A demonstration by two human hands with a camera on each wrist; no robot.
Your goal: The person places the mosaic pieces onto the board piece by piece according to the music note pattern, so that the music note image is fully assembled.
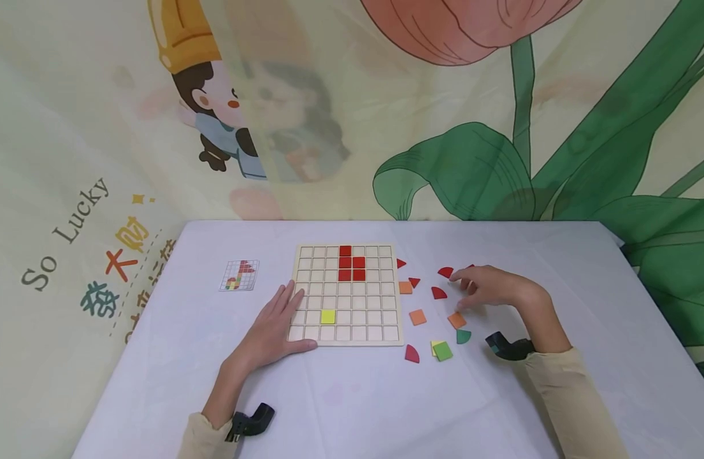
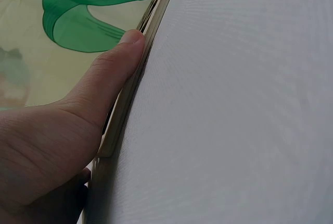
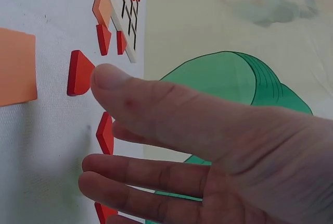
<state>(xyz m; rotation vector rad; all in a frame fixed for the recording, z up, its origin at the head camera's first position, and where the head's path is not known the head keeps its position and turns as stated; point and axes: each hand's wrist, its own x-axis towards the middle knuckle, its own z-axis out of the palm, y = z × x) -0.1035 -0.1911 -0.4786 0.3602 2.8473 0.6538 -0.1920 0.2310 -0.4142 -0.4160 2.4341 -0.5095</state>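
A wooden grid board [image 1: 374, 303] lies on the white table. Several red square tiles [image 1: 344, 262] fill cells at its upper middle, and one yellow square tile [image 1: 328, 316] sits lower left. My left hand [image 1: 264, 331] rests at the board's lower left corner, fingers extended over the left side. In the left wrist view its thumb [image 2: 106, 75] lies along the board's front edge. To the right, my right hand [image 1: 492, 285] hovers near a red quarter-circle piece [image 1: 445, 272], with nothing held. The right wrist view shows thumb and fingers spread apart near red pieces [image 3: 79, 73].
Left of the board lies a small printed card [image 1: 239, 275] with a coloured grid pattern. Right of it are scattered orange squares [image 1: 417, 317], red triangles [image 1: 414, 282], a dark green quarter-circle [image 1: 463, 336], and a green square [image 1: 443, 350] overlapping a yellow piece. A patterned cloth hangs behind.
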